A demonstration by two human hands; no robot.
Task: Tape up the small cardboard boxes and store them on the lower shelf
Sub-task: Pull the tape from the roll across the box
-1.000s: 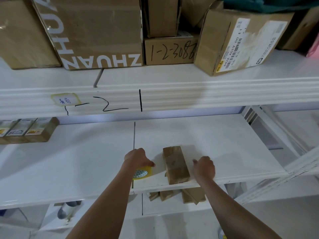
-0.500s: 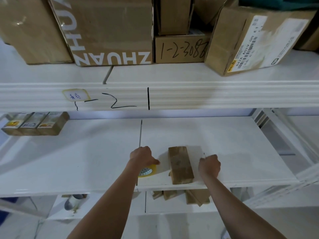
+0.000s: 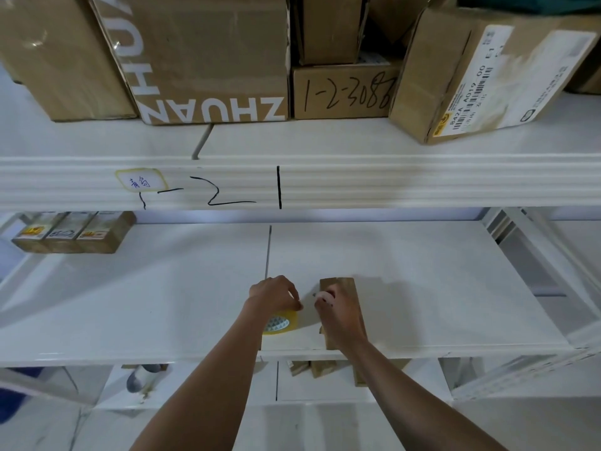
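box: on the middle shelf, near its front edge
left hand: grip closed on tape, just left of box
right hand: I see it's moved from box's right side onto its top, pinching toward the tape end; guessing taping's starting

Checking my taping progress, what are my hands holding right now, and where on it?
Left hand rests on the top rim of the tape roll. Right hand lies over the small box; its grip cannot be told.
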